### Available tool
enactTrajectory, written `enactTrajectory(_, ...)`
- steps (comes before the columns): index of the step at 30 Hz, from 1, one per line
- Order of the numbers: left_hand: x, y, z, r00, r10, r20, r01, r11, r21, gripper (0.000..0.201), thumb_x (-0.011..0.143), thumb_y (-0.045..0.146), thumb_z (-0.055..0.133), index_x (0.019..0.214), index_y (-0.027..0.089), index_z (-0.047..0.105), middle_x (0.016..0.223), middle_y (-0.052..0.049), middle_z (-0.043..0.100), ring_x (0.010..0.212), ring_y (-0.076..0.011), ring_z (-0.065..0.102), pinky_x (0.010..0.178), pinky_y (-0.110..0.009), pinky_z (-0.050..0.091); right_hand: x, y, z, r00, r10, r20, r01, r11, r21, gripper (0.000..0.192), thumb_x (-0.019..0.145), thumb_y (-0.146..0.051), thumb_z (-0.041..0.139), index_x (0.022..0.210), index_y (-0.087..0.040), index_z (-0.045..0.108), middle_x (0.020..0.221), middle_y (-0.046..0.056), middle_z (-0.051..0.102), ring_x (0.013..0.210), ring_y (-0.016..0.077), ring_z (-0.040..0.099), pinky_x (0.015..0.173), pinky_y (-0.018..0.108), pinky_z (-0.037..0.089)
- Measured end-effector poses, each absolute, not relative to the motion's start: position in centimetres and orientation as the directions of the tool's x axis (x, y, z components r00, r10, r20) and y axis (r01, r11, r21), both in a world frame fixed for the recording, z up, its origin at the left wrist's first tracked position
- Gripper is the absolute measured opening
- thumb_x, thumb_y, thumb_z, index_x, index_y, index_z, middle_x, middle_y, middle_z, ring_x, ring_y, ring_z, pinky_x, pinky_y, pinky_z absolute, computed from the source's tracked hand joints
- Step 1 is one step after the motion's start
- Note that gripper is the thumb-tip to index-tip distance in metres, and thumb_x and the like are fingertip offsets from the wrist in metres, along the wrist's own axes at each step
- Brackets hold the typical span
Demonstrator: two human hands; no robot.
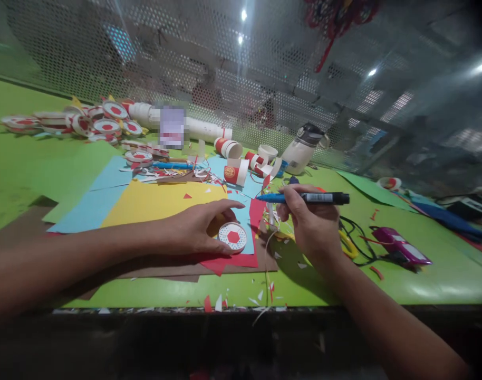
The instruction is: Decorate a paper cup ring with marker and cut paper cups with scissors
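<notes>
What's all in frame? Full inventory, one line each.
round paper disc: 1, white with red hexagon, under left fingers
marker pen: 1, blue and black, in right hand
paper sheets: several, yellow, light blue, red, brown, centre of table
finished discs: many, red and white, far left
paper cups: several, red and white, behind the sheets
bottle: 1, white with dark lid, far centre
pink device: 1, right of hands
table: 1, green
left hand: on disc
right hand: holds marker

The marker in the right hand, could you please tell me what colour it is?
The marker has a blue front half and a black rear half, seen in the head view.
</notes>
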State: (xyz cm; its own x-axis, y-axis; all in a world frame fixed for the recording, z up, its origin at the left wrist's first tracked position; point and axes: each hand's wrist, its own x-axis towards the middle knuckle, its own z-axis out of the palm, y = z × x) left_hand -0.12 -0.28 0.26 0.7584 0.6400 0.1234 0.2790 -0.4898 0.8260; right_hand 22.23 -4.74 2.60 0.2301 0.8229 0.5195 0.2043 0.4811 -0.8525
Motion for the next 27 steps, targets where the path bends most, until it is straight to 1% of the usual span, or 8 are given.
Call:
enactTrajectory(4, -0.1, -0.7, 0.1, 0.763, 0.636, 0.114, 0.256, -0.459, 0.851, 0.079, 0.076, 0.041, 0.071, 0.142, 0.020, 0.034, 0.107, -0.007, 0.063, 0.091, -0.0214, 0.061, 0.080, -0.033, 0.052, 23.3, -3.7, 3.4, 0.305, 0.788, 0.535, 0.180, 0.504, -0.844, 0.014, 0.080, -0.032, 0.069, 0.084, -0.018, 0.068, 0.053, -0.005, 0.059, 0.050, 0.0102, 0.052, 0.053, 0.025, 0.043)
enactTrajectory(7, 0.0, -0.8, -0.1, 0.724, 0.678, 0.125, 0.295, -0.469, 0.832, 0.077, 0.076, 0.046, 0.069, 0.140, 0.024, 0.033, 0.112, -0.006, 0.060, 0.096, -0.0225, 0.059, 0.088, -0.036, 0.050, 24.5, -2.8, 5.1, 0.363, 0.736, 0.571, 0.173, 0.549, -0.818, 0.017, 0.080, -0.030, 0.063, 0.088, -0.016, 0.067, 0.056, -0.004, 0.059, 0.054, 0.0114, 0.055, 0.055, 0.026, 0.046)
enactTrajectory(10, -0.1, -0.8, -0.1, 0.732, 0.668, 0.131, 0.306, -0.494, 0.814, 0.074, 0.076, 0.049, 0.067, 0.139, 0.024, 0.034, 0.114, -0.007, 0.058, 0.100, -0.0237, 0.059, 0.093, -0.039, 0.048, 25.8, -2.2, 7.3, 0.447, 0.690, 0.569, 0.153, 0.567, -0.809, 0.018, 0.078, -0.030, 0.059, 0.085, -0.015, 0.065, 0.056, -0.005, 0.057, 0.052, 0.0099, 0.053, 0.052, 0.024, 0.046)
enactTrajectory(15, -0.2, -1.0, 0.4, 0.745, 0.657, 0.114, 0.282, -0.465, 0.839, 0.075, 0.075, 0.049, 0.066, 0.138, 0.023, 0.035, 0.120, -0.010, 0.058, 0.106, -0.0254, 0.059, 0.096, -0.041, 0.046, 28.4, -0.8, 9.6, 0.553, 0.684, 0.475, 0.165, 0.469, -0.868, 0.019, 0.088, -0.027, 0.057, 0.079, -0.012, 0.064, 0.055, -0.006, 0.051, 0.048, 0.0074, 0.048, 0.049, 0.021, 0.045)
enactTrajectory(17, -0.2, -0.9, 0.7, 0.754, 0.650, 0.095, 0.275, -0.445, 0.852, 0.077, 0.074, 0.047, 0.068, 0.138, 0.022, 0.034, 0.122, -0.011, 0.058, 0.111, -0.0265, 0.058, 0.099, -0.042, 0.044, 29.5, 0.1, 9.7, 0.586, 0.694, 0.418, 0.176, 0.395, -0.902, 0.020, 0.093, -0.029, 0.057, 0.085, -0.012, 0.063, 0.066, -0.004, 0.057, 0.053, 0.0078, 0.053, 0.052, 0.022, 0.047)
enactTrajectory(21, -0.3, -0.8, 1.2, 0.789, 0.611, 0.062, 0.255, -0.418, 0.872, 0.079, 0.076, 0.044, 0.069, 0.140, 0.021, 0.030, 0.128, -0.014, 0.058, 0.119, -0.0284, 0.055, 0.104, -0.044, 0.042, 30.4, 2.0, 8.9, 0.607, 0.737, 0.298, 0.175, 0.242, -0.954, 0.023, 0.094, -0.033, 0.058, 0.108, -0.014, 0.061, 0.099, 0.004, 0.065, 0.078, 0.0146, 0.065, 0.067, 0.031, 0.056)
enactTrajectory(24, -0.4, -0.8, 1.2, 0.796, 0.604, 0.042, 0.267, -0.413, 0.871, 0.081, 0.075, 0.046, 0.070, 0.141, 0.022, 0.028, 0.133, -0.014, 0.056, 0.121, -0.0275, 0.055, 0.107, -0.044, 0.040, 30.5, 3.6, 8.3, 0.604, 0.754, 0.260, 0.197, 0.175, -0.965, 0.027, 0.094, -0.032, 0.058, 0.114, -0.015, 0.060, 0.108, 0.006, 0.064, 0.087, 0.0175, 0.065, 0.073, 0.035, 0.057)
enactTrajectory(27, -0.2, -0.8, 0.6, 0.768, 0.639, 0.045, 0.276, -0.393, 0.877, 0.078, 0.076, 0.045, 0.068, 0.140, 0.023, 0.030, 0.134, -0.014, 0.056, 0.119, -0.0259, 0.056, 0.104, -0.042, 0.044, 31.4, 4.9, 8.4, 0.622, 0.733, 0.277, 0.254, 0.146, -0.956, 0.027, 0.093, -0.032, 0.059, 0.114, -0.015, 0.060, 0.109, 0.007, 0.064, 0.089, 0.0183, 0.065, 0.075, 0.036, 0.057)
